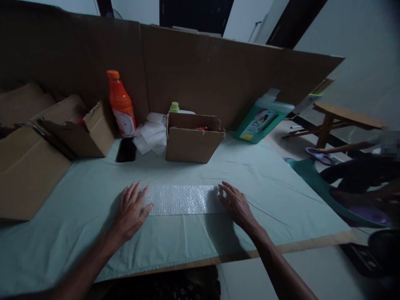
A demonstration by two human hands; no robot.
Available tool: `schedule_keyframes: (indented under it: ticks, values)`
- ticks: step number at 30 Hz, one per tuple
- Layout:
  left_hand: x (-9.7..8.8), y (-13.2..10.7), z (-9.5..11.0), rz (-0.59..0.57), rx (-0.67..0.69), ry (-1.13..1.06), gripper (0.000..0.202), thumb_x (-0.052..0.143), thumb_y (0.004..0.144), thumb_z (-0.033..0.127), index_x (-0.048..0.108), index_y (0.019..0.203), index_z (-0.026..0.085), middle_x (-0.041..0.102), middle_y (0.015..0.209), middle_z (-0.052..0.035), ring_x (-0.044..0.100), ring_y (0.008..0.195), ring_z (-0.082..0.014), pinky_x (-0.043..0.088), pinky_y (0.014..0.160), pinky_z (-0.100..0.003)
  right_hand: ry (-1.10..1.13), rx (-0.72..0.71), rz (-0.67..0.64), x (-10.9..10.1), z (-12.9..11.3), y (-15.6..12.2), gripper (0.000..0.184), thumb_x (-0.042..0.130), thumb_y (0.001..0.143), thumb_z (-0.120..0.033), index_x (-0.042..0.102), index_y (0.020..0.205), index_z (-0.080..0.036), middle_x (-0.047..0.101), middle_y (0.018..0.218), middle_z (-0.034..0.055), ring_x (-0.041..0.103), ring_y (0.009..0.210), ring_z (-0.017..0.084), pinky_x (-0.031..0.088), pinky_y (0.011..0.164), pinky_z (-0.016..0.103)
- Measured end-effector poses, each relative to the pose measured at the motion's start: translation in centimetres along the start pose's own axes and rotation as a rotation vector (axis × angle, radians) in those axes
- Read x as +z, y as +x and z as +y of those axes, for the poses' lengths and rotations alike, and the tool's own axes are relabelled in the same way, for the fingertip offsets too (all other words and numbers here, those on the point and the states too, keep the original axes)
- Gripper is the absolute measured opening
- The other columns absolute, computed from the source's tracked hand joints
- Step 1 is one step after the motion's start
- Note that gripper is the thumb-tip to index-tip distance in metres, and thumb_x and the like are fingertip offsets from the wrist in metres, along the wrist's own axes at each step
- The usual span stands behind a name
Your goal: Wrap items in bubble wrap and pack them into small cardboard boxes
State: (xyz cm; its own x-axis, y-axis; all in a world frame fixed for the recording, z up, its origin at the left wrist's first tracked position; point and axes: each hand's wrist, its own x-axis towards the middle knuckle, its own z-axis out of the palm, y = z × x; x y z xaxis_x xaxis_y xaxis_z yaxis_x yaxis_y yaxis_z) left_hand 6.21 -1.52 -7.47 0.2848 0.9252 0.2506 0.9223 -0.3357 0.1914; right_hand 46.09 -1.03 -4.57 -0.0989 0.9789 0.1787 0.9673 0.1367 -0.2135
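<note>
A long strip of clear bubble wrap (183,200) lies flat on the green cloth near the front of the table. My left hand (133,208) rests at the strip's left end, fingers spread, with the thumb over its edge. At the right end is my right hand (235,203), fingers slightly bent and apart, its fingertips at the strip's edge. Neither hand grips anything. Beyond the strip stands a small open cardboard box (189,146) with something red inside. Crumpled bubble wrap (152,135) sits beside that box.
An orange bottle (121,106), a black phone (126,150) and cardboard boxes (31,175) are at the left. A green-filled jug (261,121) leans at the back right. Cardboard panels (200,71) wall the rear. A person's arm (346,148) shows beyond the table's right side.
</note>
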Motion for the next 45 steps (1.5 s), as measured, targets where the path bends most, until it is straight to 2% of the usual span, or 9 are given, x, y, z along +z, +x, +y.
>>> schedule_keyframes:
  ticks: [8,15,20,27,32,36,40,43,45]
  values:
    - [-0.9,-1.7,-2.7,0.074,-0.306,0.087,0.049,0.054,0.086,0.042,0.066,0.119,0.007,0.052,0.143,-0.0285,0.037,0.142,-0.0446,0.036,0.111,-0.063,-0.008,-0.032,-0.149,-0.1,-2.4,3.8,0.031,0.059,0.090,-0.027,0.068,0.118,-0.018,0.062,0.137,0.0169,0.061,0.119,0.032,0.047,0.094,0.045]
    - [-0.4,-0.3,-1.7,0.143,-0.340,-0.058,0.015,0.053,0.080,0.028,0.065,0.084,0.019,0.065,0.129,-0.0179,0.053,0.130,-0.0370,0.043,0.110,-0.052,0.021,0.006,-0.196,-1.5,-3.5,2.6,0.015,0.053,0.088,-0.021,0.067,0.085,-0.020,0.075,0.094,0.0073,0.069,0.086,0.023,0.045,0.076,0.032]
    - [-2.8,2.1,-1.9,0.097,-0.368,-0.131,0.021,0.050,0.085,0.026,0.064,0.100,0.020,0.075,0.093,-0.0076,0.071,0.085,-0.0269,0.056,0.081,-0.038,0.150,0.035,-0.265,-2.3,-3.3,-0.2,0.021,0.048,0.086,-0.019,0.065,0.098,-0.022,0.074,0.084,0.0035,0.066,0.069,0.018,0.042,0.063,0.028]
    - [-3.6,8.9,-0.2,0.048,-0.176,-0.214,0.053,0.053,0.087,0.014,0.051,0.139,0.021,0.067,0.132,-0.0075,0.068,0.111,-0.0234,0.051,0.098,-0.033,0.746,-0.044,-0.498,-3.3,-7.4,-6.4,0.034,0.051,0.088,-0.023,0.061,0.121,-0.022,0.064,0.072,-0.0005,0.057,0.062,0.014,0.045,0.058,0.025]
    - [-2.2,11.7,1.9,0.028,-0.066,-0.251,0.071,0.065,0.080,0.016,0.043,0.148,0.017,0.060,0.141,-0.0135,0.056,0.129,-0.0309,0.041,0.112,-0.047,0.954,-0.081,-0.707,-3.4,-11.5,-9.4,0.040,0.054,0.093,-0.031,0.065,0.131,-0.029,0.069,0.088,0.0028,0.059,0.074,0.014,0.050,0.068,0.027]
    - [-4.1,6.5,1.8,-0.047,0.040,-0.330,0.062,0.054,0.083,0.013,0.048,0.145,0.014,0.053,0.149,-0.0130,0.046,0.139,-0.0297,0.033,0.119,-0.049,1.115,-0.040,-0.809,-2.8,-12.9,-9.6,0.031,0.057,0.094,-0.046,0.078,0.105,-0.025,0.067,0.091,0.0048,0.058,0.077,0.015,0.047,0.070,0.027]
    - [-8.2,-2.3,2.7,-0.322,0.216,-0.577,0.068,0.048,0.073,0.006,0.058,0.137,0.028,0.060,0.144,-0.0015,0.050,0.138,-0.0205,0.042,0.116,-0.037,1.328,0.122,-0.750,-2.7,-13.5,-8.7,0.037,0.065,0.088,-0.056,0.075,0.085,-0.020,0.057,0.077,0.0020,0.049,0.067,0.013,0.043,0.063,0.025]
    - [-9.1,-5.8,4.7,-0.378,0.074,-0.818,0.076,0.055,0.075,0.013,0.047,0.148,0.029,0.057,0.145,-0.0061,0.053,0.134,-0.0243,0.043,0.115,-0.041,1.423,0.266,-0.634,-2.7,-14.1,-7.6,0.035,0.070,0.085,-0.054,0.072,0.082,-0.019,0.055,0.069,-0.0003,0.048,0.064,0.012,0.043,0.062,0.025]
    - [-8.0,-6.0,5.7,-0.269,-0.097,-0.909,0.062,0.056,0.082,0.020,0.051,0.144,0.024,0.071,0.120,-0.0077,0.065,0.112,-0.0228,0.048,0.108,-0.039,1.442,0.275,-0.556,-2.6,-14.5,-6.9,0.037,0.065,0.089,-0.055,0.073,0.087,-0.019,0.057,0.067,0.0006,0.051,0.064,0.013,0.044,0.064,0.027]
